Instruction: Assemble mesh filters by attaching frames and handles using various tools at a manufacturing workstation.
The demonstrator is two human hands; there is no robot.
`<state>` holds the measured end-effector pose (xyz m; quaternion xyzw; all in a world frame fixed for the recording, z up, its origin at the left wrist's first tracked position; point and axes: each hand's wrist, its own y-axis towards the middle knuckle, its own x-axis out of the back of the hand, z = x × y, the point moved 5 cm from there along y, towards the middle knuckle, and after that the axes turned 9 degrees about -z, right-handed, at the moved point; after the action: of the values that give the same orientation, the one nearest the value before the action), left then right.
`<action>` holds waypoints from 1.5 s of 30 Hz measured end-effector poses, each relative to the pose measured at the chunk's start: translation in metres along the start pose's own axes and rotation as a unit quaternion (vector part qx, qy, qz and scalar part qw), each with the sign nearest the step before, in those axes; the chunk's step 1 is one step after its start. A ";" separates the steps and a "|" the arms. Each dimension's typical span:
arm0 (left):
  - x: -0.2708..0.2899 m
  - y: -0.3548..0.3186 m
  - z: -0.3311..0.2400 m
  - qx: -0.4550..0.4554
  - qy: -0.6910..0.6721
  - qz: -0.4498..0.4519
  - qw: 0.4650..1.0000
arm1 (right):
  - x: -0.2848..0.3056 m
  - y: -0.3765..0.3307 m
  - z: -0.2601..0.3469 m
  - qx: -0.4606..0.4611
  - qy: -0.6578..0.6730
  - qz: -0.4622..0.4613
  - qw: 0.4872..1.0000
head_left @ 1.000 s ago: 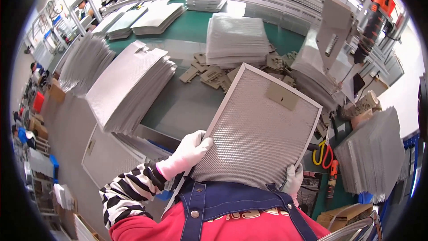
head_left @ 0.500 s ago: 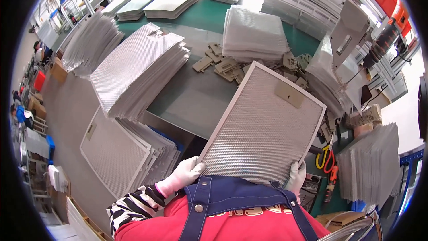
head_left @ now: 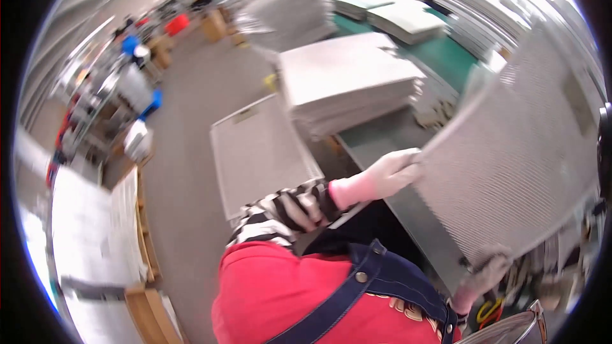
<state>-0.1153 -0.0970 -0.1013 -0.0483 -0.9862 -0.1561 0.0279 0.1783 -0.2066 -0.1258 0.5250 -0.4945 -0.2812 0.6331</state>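
I hold a framed metal mesh filter panel [head_left: 510, 159], tilted up at my right, with a beige plate [head_left: 577, 105] near its far edge. My left hand [head_left: 394, 173], in a white glove, is closed on the panel's left edge. At the lower edge my right hand [head_left: 489, 274], gloved too and blurred, grips the panel. To the left of the bench surface [head_left: 414, 216], another framed mesh panel [head_left: 258, 146] stands low, apart from both hands. Beyond my left hand lies a tall stack of mesh sheets [head_left: 350, 73].
Small beige plates [head_left: 437, 114] lie behind the held panel. Farther back are another sheet stack [head_left: 287, 19] and pale flat stacks [head_left: 405, 19] on the green bench top. Yellow-handled scissors [head_left: 489, 312] lie near my right wrist. Cardboard boxes [head_left: 213, 25] stand across the floor.
My view has swung to the left. The filter panel, still in both hands, has been raised and tilted away from my body, toward the right.
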 end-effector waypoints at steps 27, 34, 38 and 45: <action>0.003 0.029 -0.036 0.029 -0.275 -0.002 0.961 | -0.005 0.012 -0.002 -0.614 0.212 -0.153 0.744; 0.010 0.011 -0.048 -0.219 0.243 -0.106 0.939 | -0.010 0.011 0.000 -0.580 0.268 -0.156 0.753; -0.008 0.023 -0.056 -0.010 0.021 0.061 0.998 | -0.005 -0.022 -0.031 -0.508 0.222 -0.121 0.824; -0.047 0.036 -0.021 0.014 -0.245 -0.235 0.941 | 0.009 0.113 -0.093 -0.370 0.111 -0.054 0.921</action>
<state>-0.0645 -0.0738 -0.0738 0.1482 -0.9480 -0.1276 -0.2511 0.2488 -0.1458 -0.0123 0.3072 -0.2529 -0.4180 0.8166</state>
